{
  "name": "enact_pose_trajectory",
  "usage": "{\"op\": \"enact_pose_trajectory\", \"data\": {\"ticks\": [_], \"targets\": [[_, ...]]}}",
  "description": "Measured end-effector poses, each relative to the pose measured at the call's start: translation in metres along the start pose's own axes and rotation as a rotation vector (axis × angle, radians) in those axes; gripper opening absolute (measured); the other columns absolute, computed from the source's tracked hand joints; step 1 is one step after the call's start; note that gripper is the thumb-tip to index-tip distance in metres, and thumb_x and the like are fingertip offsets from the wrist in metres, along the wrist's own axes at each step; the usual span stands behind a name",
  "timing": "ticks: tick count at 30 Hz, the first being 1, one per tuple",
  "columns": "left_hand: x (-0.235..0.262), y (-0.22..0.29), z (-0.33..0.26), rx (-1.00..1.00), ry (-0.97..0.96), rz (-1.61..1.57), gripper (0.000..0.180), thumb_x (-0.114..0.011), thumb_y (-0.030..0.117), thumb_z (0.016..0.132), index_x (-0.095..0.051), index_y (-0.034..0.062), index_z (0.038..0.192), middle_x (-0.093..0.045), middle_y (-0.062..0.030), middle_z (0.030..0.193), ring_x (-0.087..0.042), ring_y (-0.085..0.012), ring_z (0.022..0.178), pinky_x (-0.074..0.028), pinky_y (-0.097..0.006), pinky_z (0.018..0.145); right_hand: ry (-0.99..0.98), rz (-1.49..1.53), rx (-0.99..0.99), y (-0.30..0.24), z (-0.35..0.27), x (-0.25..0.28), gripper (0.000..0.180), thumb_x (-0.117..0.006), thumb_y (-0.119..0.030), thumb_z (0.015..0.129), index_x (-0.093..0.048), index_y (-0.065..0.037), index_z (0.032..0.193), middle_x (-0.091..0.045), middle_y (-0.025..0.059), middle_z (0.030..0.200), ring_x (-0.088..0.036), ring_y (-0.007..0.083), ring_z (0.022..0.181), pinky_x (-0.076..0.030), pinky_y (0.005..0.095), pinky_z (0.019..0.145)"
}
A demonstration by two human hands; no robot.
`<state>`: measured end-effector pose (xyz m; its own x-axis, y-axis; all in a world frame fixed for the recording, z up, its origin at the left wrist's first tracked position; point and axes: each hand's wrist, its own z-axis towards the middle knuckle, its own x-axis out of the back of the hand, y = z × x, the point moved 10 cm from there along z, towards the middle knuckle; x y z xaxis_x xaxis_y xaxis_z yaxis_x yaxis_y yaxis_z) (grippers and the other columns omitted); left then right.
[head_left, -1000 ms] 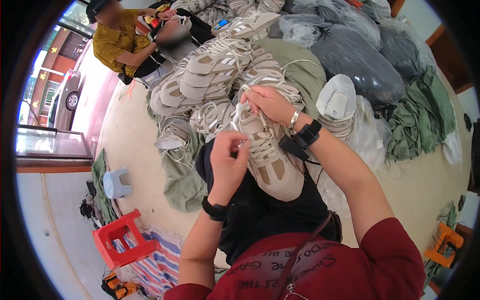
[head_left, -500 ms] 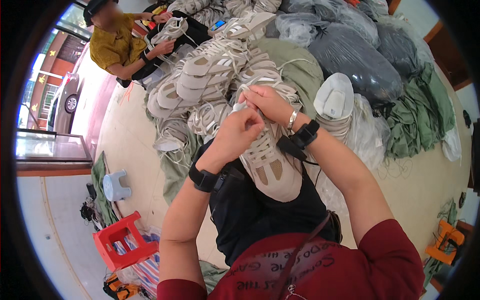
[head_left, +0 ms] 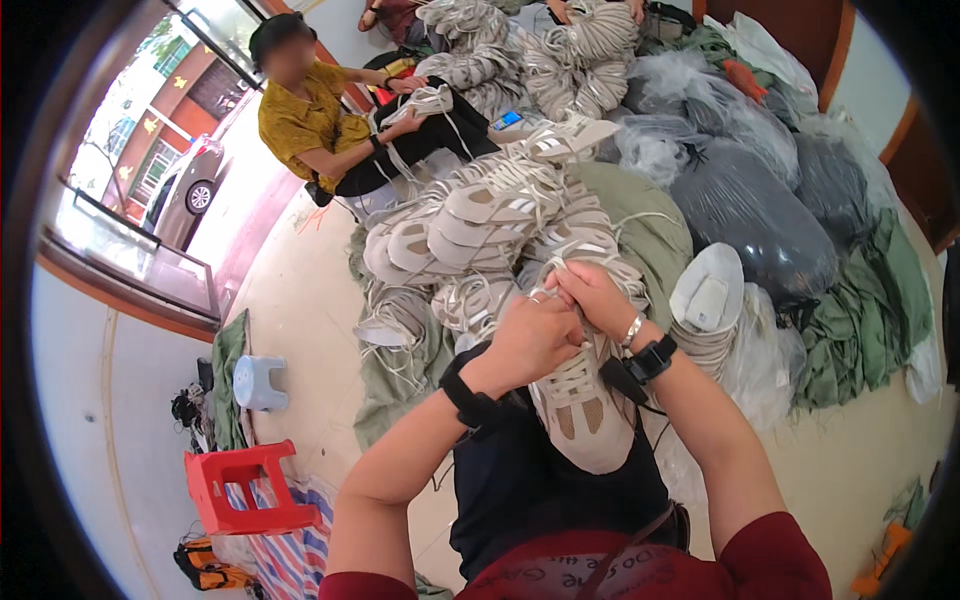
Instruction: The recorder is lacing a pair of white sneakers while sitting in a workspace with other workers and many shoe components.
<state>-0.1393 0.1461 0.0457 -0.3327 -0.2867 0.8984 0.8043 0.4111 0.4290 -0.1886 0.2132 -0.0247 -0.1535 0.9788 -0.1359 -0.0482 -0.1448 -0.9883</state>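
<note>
A beige sneaker [head_left: 590,445] with mesh patches lies across my lap, its toe towards me and its laces threaded. My left hand [head_left: 537,342] is closed over the upper lacing, fingers curled and pressed together on the shoelace [head_left: 572,378]; its fingertips are partly hidden. Just beyond it, at the ankle end of the shoe, my right hand [head_left: 597,300] pinches the lace, with the fingers bent inward. The two hands almost touch, and they cover the shoe's opening. Similar sneakers [head_left: 480,225] are piled right behind my hands.
Nested shoes [head_left: 707,290] stand to the right, near dark plastic bags [head_left: 750,215] and green cloth [head_left: 860,320]. At the left are a red stool [head_left: 250,490] and a light blue stool [head_left: 260,383]. Another person [head_left: 315,120] sits at the far left, handling a shoe.
My view has tilted up and swung, so the scene sits lower and further right. My left hand has turned over the lacing, knuckles up. The right hand still pinches at the shoe's ankle end.
</note>
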Motion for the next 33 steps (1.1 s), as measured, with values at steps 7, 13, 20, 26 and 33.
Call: {"op": "enact_pose_trajectory", "data": {"ticks": [7, 13, 20, 26, 33], "targets": [[0.001, 0.001, 0.000, 0.028, 0.090, 0.028, 0.011, -0.071, 0.015, 0.071, -0.064, 0.0112, 0.078, -0.060, -0.0066, 0.084, -0.058, -0.0292, 0.088, -0.043, -0.040, 0.077, 0.043, -0.019, -0.044, -0.002, 0.003, 0.004, 0.030, -0.045, -0.027, 0.100, -0.062, -0.004, 0.092, -0.051, -0.0028, 0.066, -0.048, 0.0067, 0.061, -0.040, 0.0222, 0.059], [0.001, -0.005, 0.001, 0.050, 0.207, -0.265, 0.008, -0.065, 0.006, 0.069, -0.057, 0.0053, 0.070, -0.060, -0.0074, 0.077, -0.058, -0.0280, 0.077, -0.043, -0.039, 0.075, 0.003, 0.045, -0.045, 0.004, 0.012, 0.006, 0.030, -0.045, -0.026, 0.098, -0.063, -0.003, 0.092, -0.052, -0.0027, 0.066, -0.050, 0.0067, 0.063, -0.043, 0.0224, 0.060], [0.010, 0.008, -0.006, 0.090, 0.227, -0.194, 0.013, -0.067, 0.008, 0.072, -0.062, 0.0079, 0.084, -0.062, -0.0033, 0.072, -0.062, -0.0207, 0.074, -0.044, -0.035, 0.084, 0.008, 0.030, -0.056, 0.002, 0.017, 0.003, 0.028, -0.046, -0.025, 0.097, -0.062, -0.002, 0.092, -0.053, -0.0018, 0.066, -0.050, 0.0067, 0.062, -0.043, 0.0231, 0.058], [-0.007, 0.021, -0.015, 0.111, 0.362, -0.208, 0.028, -0.069, 0.014, 0.072, -0.064, 0.0138, 0.100, -0.064, -0.0047, 0.105, -0.056, -0.0279, 0.104, -0.032, -0.051, 0.100, 0.055, -0.058, -0.046, 0.016, 0.006, 0.014, 0.031, -0.046, -0.028, 0.099, -0.063, -0.002, 0.094, -0.055, -0.0024, 0.067, -0.051, 0.0056, 0.059, -0.042, 0.0224, 0.055], [-0.068, 0.106, -0.069, -0.202, 0.186, -0.098, 0.020, -0.063, 0.020, 0.083, -0.062, 0.0095, 0.100, -0.056, -0.0070, 0.118, -0.045, -0.0278, 0.125, -0.031, -0.047, 0.106, -0.025, 0.159, -0.132, 0.017, 0.000, -0.006, 0.028, -0.045, -0.025, 0.102, -0.061, -0.002, 0.098, -0.051, -0.0020, 0.065, -0.052, 0.0067, 0.060, -0.049, 0.0244, 0.068]]}}
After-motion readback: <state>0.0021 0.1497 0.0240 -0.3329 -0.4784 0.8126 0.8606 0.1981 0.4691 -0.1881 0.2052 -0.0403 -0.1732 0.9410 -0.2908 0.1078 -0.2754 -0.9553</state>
